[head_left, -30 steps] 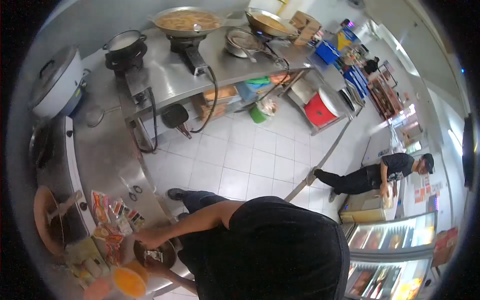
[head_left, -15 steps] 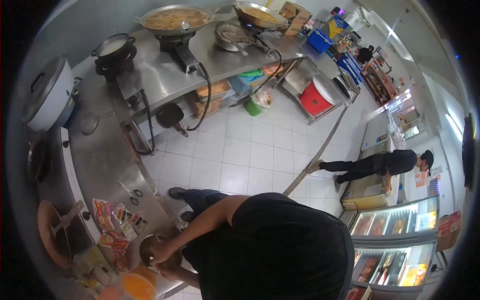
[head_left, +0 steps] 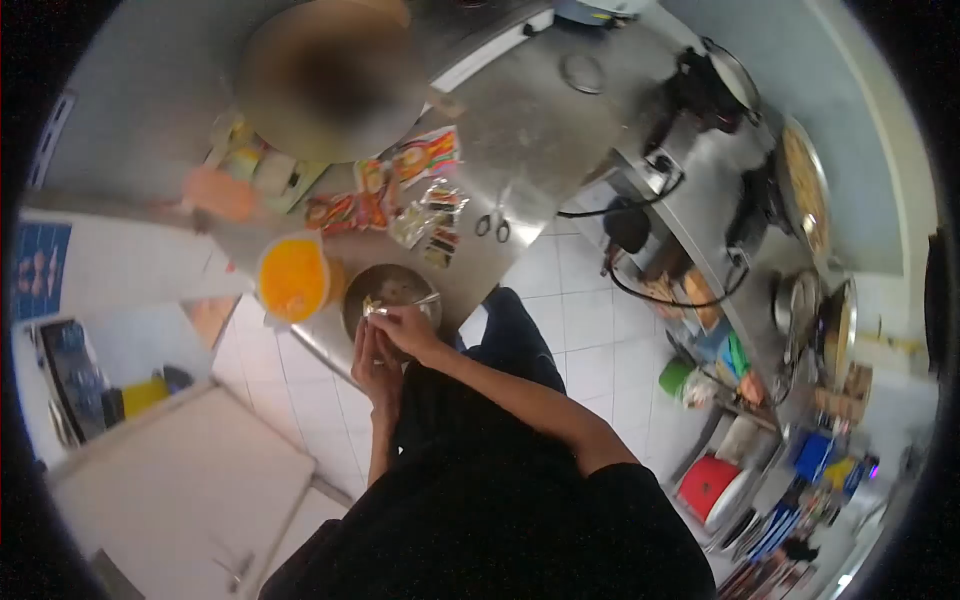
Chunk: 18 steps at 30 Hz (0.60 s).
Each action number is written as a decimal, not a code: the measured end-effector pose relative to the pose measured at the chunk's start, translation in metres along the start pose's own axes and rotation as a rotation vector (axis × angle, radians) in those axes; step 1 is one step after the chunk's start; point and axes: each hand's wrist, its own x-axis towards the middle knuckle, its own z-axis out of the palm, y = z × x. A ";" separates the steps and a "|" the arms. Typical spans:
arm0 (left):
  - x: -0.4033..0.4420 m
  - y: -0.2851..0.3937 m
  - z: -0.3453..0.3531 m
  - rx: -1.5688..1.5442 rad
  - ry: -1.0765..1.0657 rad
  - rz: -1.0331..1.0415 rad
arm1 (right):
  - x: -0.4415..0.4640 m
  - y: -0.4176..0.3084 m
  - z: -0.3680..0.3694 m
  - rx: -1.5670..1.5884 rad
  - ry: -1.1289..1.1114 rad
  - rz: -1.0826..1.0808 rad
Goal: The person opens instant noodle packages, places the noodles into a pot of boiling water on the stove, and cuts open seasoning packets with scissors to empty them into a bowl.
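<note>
Grips a small shiny packet (head_left: 374, 308) in right hand (head_left: 405, 330), left of centre in the frame, just over the bowl (head_left: 362, 282)! Holds left hand (head_left: 377, 370) close beside, cannot tell whether grasping too. Has the orange tub (head_left: 333, 279) on the bowl's left, 1 pair of scissors (head_left: 496, 213) just above mid-frame.

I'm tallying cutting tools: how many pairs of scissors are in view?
1: the scissors lie on the steel counter, beside the small packets. Others may be hidden beneath the packets or behind the arms.
</note>
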 end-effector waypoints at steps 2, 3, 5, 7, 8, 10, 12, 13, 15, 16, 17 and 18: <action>-0.005 -0.002 -0.010 0.049 0.025 -0.030 | -0.004 -0.005 -0.006 -0.139 0.010 -0.162; -0.003 -0.006 -0.010 0.002 0.047 0.041 | -0.002 -0.006 -0.008 -0.143 -0.016 -0.162; -0.001 -0.004 -0.006 -0.035 0.081 0.102 | 0.001 -0.009 -0.018 0.036 0.022 -0.092; 0.016 0.020 -0.004 -0.050 0.111 0.069 | 0.011 -0.016 -0.049 -0.023 0.087 -0.152; 0.029 0.030 0.003 -0.044 0.116 0.064 | 0.018 -0.013 -0.064 0.084 0.120 -0.086; 0.065 0.055 0.025 0.019 0.122 0.137 | 0.033 -0.035 -0.112 -0.108 0.277 -0.239; 0.104 0.076 0.056 -0.011 -0.033 0.090 | 0.057 -0.039 -0.153 -0.073 0.334 -0.137; 0.127 0.080 0.080 0.017 -0.063 0.148 | 0.070 -0.041 -0.171 -0.065 0.321 -0.133; 0.171 0.091 0.132 0.104 -0.110 0.272 | 0.097 -0.043 -0.201 -0.121 0.393 -0.135; 0.191 0.098 0.156 0.160 -0.128 0.340 | 0.108 -0.047 -0.212 -0.110 0.390 -0.132; 0.208 0.100 0.178 0.169 -0.133 0.345 | 0.117 -0.053 -0.222 -0.152 0.412 -0.094; 0.223 0.101 0.199 0.344 -0.043 0.487 | 0.128 -0.056 -0.231 -0.192 0.434 -0.054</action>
